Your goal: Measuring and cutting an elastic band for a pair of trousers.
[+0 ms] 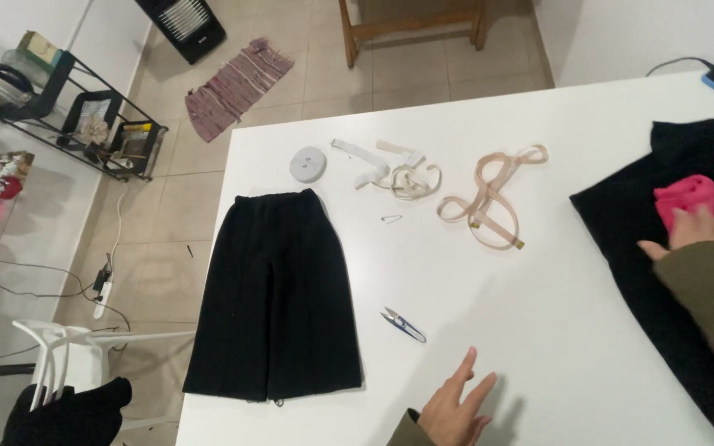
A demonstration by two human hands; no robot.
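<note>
Black trousers flat on bench, snips just beside. Left hand open, empty, fingers spread nr snips. Right hand flat on pink cloth over black fabric. Risk, I'd say: left sweep knocks snips, blades nick skin.

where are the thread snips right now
In the head view the snips lie on the white table, just right of the black trousers and above the left hand.

Matt black cloth trousers, smooth white table
</note>
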